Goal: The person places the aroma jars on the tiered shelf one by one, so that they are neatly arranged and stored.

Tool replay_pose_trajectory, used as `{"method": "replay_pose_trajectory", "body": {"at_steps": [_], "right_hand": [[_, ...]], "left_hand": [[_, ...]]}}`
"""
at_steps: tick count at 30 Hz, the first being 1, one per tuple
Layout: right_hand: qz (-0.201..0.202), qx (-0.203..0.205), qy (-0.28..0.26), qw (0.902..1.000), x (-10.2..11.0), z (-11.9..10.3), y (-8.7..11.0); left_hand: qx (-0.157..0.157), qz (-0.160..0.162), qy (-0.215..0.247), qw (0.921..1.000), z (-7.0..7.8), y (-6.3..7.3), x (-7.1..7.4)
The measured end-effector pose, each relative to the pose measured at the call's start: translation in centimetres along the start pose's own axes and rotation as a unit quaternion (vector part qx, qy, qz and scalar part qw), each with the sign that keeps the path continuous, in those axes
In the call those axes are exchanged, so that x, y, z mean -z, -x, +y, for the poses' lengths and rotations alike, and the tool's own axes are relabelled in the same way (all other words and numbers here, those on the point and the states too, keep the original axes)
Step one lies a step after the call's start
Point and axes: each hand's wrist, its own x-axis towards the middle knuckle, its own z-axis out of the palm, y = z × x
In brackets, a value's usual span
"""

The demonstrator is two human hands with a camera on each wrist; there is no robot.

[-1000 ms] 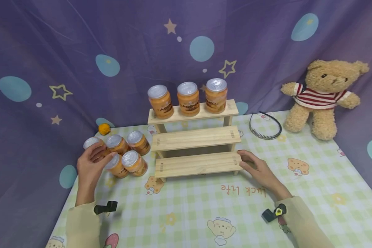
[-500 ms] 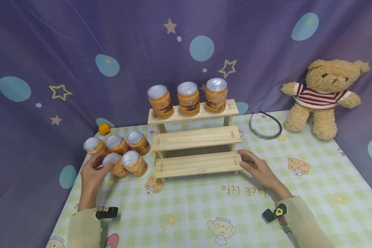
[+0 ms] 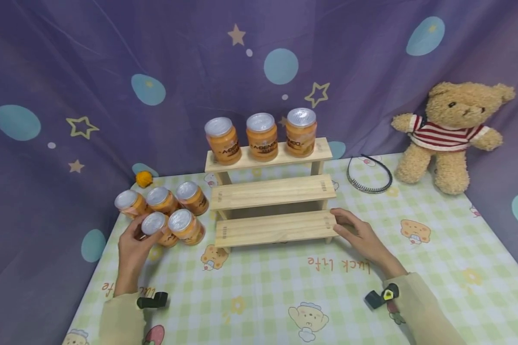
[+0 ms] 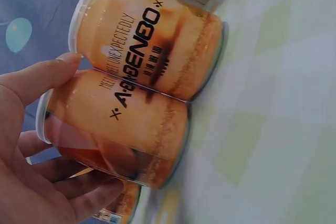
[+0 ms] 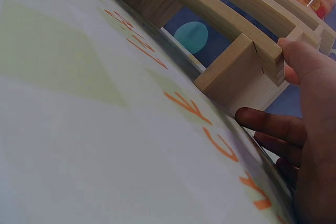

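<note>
My left hand [image 3: 133,247] curls round the front-left jar [image 4: 110,124], orange with a silver lid. In the left wrist view the thumb lies at its upper edge, beside a neighbouring jar [image 4: 152,40], and the other fingers reach round its far side. The jar stands on the table among several like it. My right hand [image 3: 362,239] holds the right end of the lowest step of a three-step wooden shelf [image 3: 276,229]. The right wrist view has the thumb [image 5: 302,56] against the step's corner, with other fingers lower, near the shelf's leg.
Three orange jars [image 3: 262,137] stand on the shelf's top step. A black headband [image 3: 370,190] and a teddy bear [image 3: 451,136] are to the right. A small yellow ball [image 3: 144,179] sits behind the left jars. A purple curtain [image 3: 190,43] hangs behind the checked tablecloth [image 3: 259,297].
My left hand has moved from over the back-left jar toward me and slightly right, and now wraps the front-left jar. My right hand has stayed at the shelf's end.
</note>
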Motion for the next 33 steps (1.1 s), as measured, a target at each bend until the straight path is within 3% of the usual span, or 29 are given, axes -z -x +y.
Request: {"method": "replay_pose_trajectory", "body": {"at_steps": [6, 16, 24, 33], "right_hand": [[-0.003, 0.004, -0.008, 1.0000, 0.0, -0.1, 0.1], [-0.003, 0.000, -0.001, 1.0000, -0.1, -0.1, 0.0], [-0.005, 0.003, -0.002, 1.0000, 0.1, -0.1, 0.0], [-0.005, 0.004, 0.000, 1.0000, 0.1, -0.2, 0.0]], "left_hand": [[0.003, 0.016, 0.046, 0.9988, -0.9, 0.0, -0.4], [-0.009, 0.036, 0.081, 0.9960, -1.6, 0.1, -0.8], [-0.032, 0.070, 0.071, 0.9945, -2.2, 0.0, -0.9], [-0.047, 0.101, 0.070, 0.9913, -1.9, 0.1, -0.6]]}}
